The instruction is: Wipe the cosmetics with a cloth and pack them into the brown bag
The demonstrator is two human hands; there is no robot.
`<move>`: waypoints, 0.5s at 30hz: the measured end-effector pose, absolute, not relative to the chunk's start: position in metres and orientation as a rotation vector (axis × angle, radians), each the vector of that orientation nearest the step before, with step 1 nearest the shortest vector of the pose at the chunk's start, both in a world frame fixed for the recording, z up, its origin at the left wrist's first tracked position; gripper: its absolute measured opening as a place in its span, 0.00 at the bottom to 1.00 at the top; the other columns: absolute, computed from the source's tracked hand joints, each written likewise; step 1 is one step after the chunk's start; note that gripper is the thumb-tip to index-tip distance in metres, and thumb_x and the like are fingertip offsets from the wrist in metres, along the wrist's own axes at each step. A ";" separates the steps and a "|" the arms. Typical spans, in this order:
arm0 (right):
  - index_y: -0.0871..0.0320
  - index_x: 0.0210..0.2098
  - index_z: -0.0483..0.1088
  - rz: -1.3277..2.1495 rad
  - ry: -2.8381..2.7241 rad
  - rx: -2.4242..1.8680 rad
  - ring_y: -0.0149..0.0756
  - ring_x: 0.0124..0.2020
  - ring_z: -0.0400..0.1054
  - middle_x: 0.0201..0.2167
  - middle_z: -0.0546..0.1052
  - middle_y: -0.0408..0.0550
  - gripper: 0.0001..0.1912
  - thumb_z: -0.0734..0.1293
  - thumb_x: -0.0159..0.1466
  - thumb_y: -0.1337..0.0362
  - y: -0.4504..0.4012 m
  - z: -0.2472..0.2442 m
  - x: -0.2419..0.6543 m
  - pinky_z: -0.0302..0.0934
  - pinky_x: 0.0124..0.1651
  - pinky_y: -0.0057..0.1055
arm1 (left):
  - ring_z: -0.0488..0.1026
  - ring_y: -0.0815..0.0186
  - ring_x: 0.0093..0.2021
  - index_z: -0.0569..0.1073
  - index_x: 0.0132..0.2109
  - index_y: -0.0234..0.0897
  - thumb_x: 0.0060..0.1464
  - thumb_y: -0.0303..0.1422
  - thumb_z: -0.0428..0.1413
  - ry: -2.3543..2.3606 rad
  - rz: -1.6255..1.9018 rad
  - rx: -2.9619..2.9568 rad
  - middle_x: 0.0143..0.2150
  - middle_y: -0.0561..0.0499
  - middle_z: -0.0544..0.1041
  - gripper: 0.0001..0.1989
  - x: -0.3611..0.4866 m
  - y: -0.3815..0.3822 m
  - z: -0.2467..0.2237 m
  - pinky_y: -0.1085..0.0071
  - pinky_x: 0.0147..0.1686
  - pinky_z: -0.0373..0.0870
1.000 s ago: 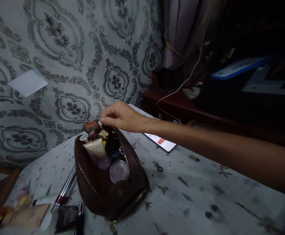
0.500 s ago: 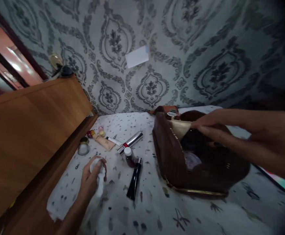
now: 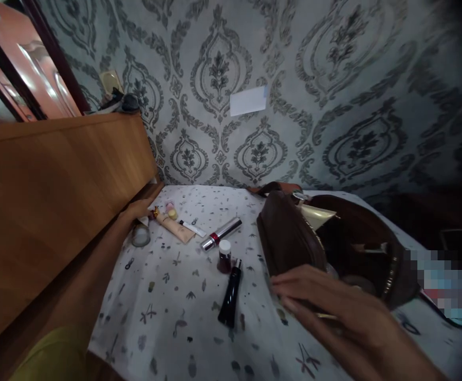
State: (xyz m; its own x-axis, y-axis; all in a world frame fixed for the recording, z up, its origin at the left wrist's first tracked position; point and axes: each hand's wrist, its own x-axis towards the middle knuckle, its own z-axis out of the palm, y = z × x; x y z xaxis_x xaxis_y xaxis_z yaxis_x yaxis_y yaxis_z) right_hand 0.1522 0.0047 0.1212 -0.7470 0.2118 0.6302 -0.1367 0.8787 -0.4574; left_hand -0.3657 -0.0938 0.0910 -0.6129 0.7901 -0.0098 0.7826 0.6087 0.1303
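My right hand [image 3: 334,307] is at the near left side of a brown zippered bag [image 3: 290,233], fingers stretched out with nothing seen in them; I cannot tell if they touch the leather. The bag gapes open, and a pale gold tube [image 3: 318,215] sticks out of it. My left hand [image 3: 135,210] reaches to the table's left edge, beside a small glass jar [image 3: 140,235]. Its fingers are mostly hidden. A bit of white shows under it, too small to name. Between my hands lie a peach tube [image 3: 175,228], a silver tube [image 3: 223,233], a white-capped bottle [image 3: 224,256] and a black tube [image 3: 231,299].
A wooden panel [image 3: 64,174] borders the printed white cloth [image 3: 167,301] on the left. Behind stands a patterned wall [image 3: 219,69] with a white paper [image 3: 249,101] on it. A small white tube [image 3: 192,228] and a pink-and-yellow item [image 3: 171,210] lie near the peach tube.
My left hand, which held a crumpled white tissue, has moved away to the far left edge. My right hand has let go of the pale tube and come down to the bag's near side.
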 end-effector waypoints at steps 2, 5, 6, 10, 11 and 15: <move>0.54 0.39 0.74 0.681 -2.329 -0.041 0.33 0.37 0.77 0.36 0.80 0.48 0.07 0.64 0.67 0.68 -0.007 0.118 0.145 0.73 0.37 0.22 | 0.74 0.57 0.51 0.72 0.55 0.36 0.61 0.40 0.58 2.695 0.158 1.348 0.55 0.44 0.74 0.18 -0.375 -0.085 0.081 0.52 0.51 0.72; 0.54 0.38 0.74 0.746 -2.328 -0.040 0.31 0.35 0.76 0.34 0.80 0.46 0.08 0.63 0.68 0.70 -0.019 0.111 0.134 0.72 0.36 0.22 | 0.75 0.58 0.49 0.73 0.54 0.36 0.61 0.39 0.58 2.638 0.197 1.333 0.53 0.45 0.76 0.17 -0.382 -0.080 0.069 0.53 0.50 0.72; 0.54 0.38 0.74 0.769 -2.325 -0.035 0.31 0.34 0.76 0.33 0.80 0.46 0.08 0.63 0.68 0.70 -0.020 0.108 0.131 0.72 0.36 0.22 | 0.75 0.58 0.49 0.73 0.53 0.36 0.61 0.39 0.58 2.633 0.236 1.327 0.52 0.45 0.76 0.17 -0.383 -0.080 0.066 0.53 0.50 0.72; 0.54 0.38 0.74 0.855 -2.326 -0.042 0.30 0.35 0.76 0.33 0.80 0.46 0.08 0.62 0.68 0.70 -0.023 0.094 0.124 0.72 0.37 0.23 | 0.75 0.60 0.46 0.73 0.50 0.35 0.61 0.41 0.57 2.647 0.546 1.303 0.49 0.46 0.76 0.16 -0.382 -0.093 0.068 0.56 0.47 0.72; 0.54 0.38 0.74 0.878 -2.328 -0.055 0.31 0.35 0.76 0.33 0.80 0.45 0.08 0.63 0.68 0.69 -0.023 0.090 0.122 0.72 0.37 0.23 | 0.75 0.60 0.45 0.73 0.50 0.35 0.59 0.42 0.58 2.652 0.651 1.293 0.47 0.46 0.76 0.17 -0.380 -0.099 0.071 0.57 0.46 0.72; 0.55 0.36 0.76 1.034 -2.341 -0.124 0.32 0.35 0.76 0.33 0.80 0.46 0.09 0.63 0.68 0.65 -0.026 0.075 0.115 0.71 0.38 0.26 | 0.75 0.60 0.40 0.68 0.52 0.36 0.44 0.42 0.65 2.594 1.087 1.225 0.41 0.49 0.76 0.29 -0.360 -0.123 0.088 0.64 0.39 0.72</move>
State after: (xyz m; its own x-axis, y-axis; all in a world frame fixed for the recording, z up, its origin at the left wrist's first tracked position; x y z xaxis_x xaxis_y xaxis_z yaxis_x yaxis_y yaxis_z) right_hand 0.1148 -0.0260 0.0749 -0.8328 0.3017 0.4642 -0.1399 0.6966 -0.7037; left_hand -0.3604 -0.1226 0.0879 -0.6789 0.7004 0.2202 0.6480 0.4307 0.6282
